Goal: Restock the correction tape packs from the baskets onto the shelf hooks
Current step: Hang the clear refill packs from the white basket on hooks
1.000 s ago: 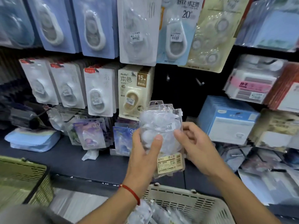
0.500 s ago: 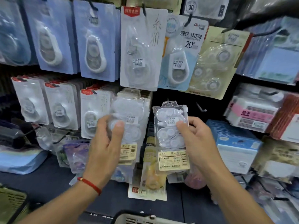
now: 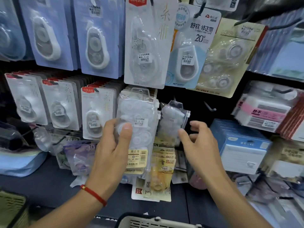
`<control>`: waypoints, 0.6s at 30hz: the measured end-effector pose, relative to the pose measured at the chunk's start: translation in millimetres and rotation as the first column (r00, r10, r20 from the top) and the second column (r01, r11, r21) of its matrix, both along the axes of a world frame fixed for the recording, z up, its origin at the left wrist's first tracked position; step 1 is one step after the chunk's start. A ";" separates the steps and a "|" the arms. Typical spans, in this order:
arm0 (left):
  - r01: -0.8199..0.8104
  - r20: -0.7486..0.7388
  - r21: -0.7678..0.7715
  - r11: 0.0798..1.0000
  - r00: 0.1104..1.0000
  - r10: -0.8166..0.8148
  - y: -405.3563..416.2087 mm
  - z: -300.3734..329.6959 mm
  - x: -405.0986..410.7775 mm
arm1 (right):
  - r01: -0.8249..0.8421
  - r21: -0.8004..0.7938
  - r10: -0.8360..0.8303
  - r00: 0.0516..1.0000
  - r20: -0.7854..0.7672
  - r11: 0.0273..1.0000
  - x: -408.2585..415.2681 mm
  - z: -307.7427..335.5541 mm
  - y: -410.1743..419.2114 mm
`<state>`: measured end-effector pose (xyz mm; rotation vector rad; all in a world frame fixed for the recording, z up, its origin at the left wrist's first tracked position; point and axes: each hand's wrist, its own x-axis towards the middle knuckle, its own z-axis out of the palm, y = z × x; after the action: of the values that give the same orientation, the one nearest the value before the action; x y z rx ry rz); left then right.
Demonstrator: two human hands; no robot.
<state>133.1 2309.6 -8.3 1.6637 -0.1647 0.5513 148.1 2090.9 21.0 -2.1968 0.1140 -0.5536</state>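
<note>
Gripping a clear plastic pack of white correction tapes [image 3: 137, 129], the left hand [image 3: 111, 148] has its thumb across the front and fingers curled behind; a red cord bracelet [image 3: 93, 195] circles the wrist. The pack stands upright, long axis vertical, hang tab up and yellow barcode label down, held against the lower row of carded tapes. The right hand [image 3: 197, 145] is half open, fingers loosely bent, its fingertips at the edge of a second clear correction tape pack [image 3: 172, 119]; contact is blurred, so grip cannot be told. That pack hangs upright too, just beside the first, tab at top. Below, the rim of a beige plastic basket [image 3: 148, 222] shows.
</note>
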 end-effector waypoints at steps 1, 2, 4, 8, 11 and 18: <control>0.014 -0.009 -0.003 1.000 1.000 -0.014 -1.9 -0.3 0.3 | -0.012 0.005 0.012 0.999 0.052 1.000 -4.4 -1.6 2.1; 0.036 -0.020 -0.008 0.999 0.999 -0.036 -4.2 -0.8 0.4 | -0.075 0.060 0.069 0.994 0.090 0.995 -9.8 -2.2 5.6; 0.114 -0.037 -0.051 0.992 0.993 -0.116 -10.5 -1.4 1.1 | -0.267 0.164 0.259 0.964 0.065 0.950 -18.9 -2.1 15.5; 0.203 -0.065 -0.182 0.962 0.974 -0.217 -24.9 0.7 2.4 | -0.349 0.176 0.346 0.937 0.047 0.920 -23.4 -3.1 28.2; 0.211 -0.069 -0.239 0.948 0.970 -0.234 -30.6 1.8 3.3 | -0.367 0.253 0.363 0.930 0.062 0.895 -23.8 -3.4 26.2; 0.102 -0.076 -0.182 0.978 0.990 -0.117 -15.8 -2.0 8.8 | -0.337 0.497 0.312 0.940 0.135 0.800 -31.0 6.4 16.5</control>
<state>141.8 2293.8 -10.3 1.4916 -0.1390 0.3983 117.0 2107.4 27.4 -1.6253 -0.1298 -0.3276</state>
